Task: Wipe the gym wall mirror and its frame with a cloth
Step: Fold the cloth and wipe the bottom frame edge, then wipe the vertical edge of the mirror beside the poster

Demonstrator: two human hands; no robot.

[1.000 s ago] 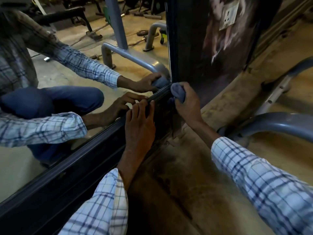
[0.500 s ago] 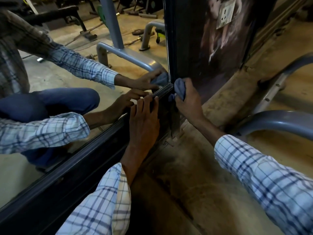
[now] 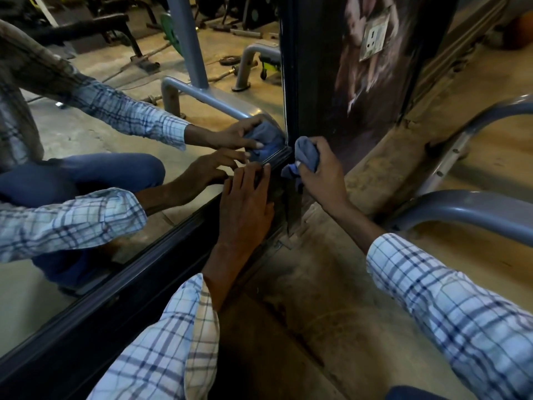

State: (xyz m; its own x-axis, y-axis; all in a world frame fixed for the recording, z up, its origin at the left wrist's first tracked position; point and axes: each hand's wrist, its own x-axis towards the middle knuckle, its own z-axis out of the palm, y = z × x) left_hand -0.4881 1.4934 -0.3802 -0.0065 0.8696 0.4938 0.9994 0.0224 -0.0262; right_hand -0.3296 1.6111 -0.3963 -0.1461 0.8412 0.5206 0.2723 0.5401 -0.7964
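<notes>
Right hand [image 3: 323, 177] grips bunched blue cloth [image 3: 307, 153] at frame [image 3: 178, 238] corner; left hand [image 3: 245, 206] rests flat, fingers straight. Risk: corner grime missed, bunched cloth bridging the recess.

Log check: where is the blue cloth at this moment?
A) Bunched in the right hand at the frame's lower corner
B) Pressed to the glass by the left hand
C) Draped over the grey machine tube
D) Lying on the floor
A: the right hand grips the bunched blue cloth against the corner of the frame, while the left hand rests flat on the bottom rail, holding nothing.
</notes>
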